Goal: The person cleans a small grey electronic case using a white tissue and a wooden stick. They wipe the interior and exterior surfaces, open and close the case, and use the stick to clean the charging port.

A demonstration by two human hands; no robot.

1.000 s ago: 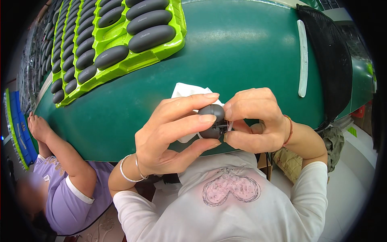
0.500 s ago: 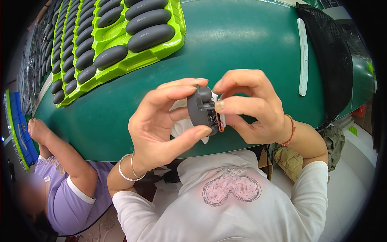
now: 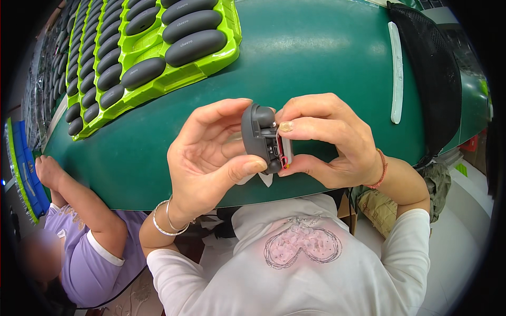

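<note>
Between my hands is a dark grey oval case [image 3: 252, 134], tipped on edge with its inner side toward the right. Rounded lobes, a small port and inner parts show there. My left hand [image 3: 197, 158] grips the outer shell, thumb at its lower end and fingers along its upper end and back. At the inner side, my right hand [image 3: 342, 142] pinches a flat whitish block [image 3: 286, 150] with thin red and yellow wires, probably a battery. The block lies against or very close to the case; contact is unclear. A scrap of white material [image 3: 266, 179] pokes out below.
A bright green tray [image 3: 211, 66] with rows of dark grey oval cases stands at the far left of the green table [image 3: 327, 52]. A pale strip [image 3: 396, 73] and a black mesh bag [image 3: 429, 79] lie right. Another person's arm [image 3: 87, 197] rests at the left edge.
My right fingers have shifted their pinch onto the whitish block, which now shows more. The case has turned slightly and moved a little left. My left fingers have loosened from its top.
</note>
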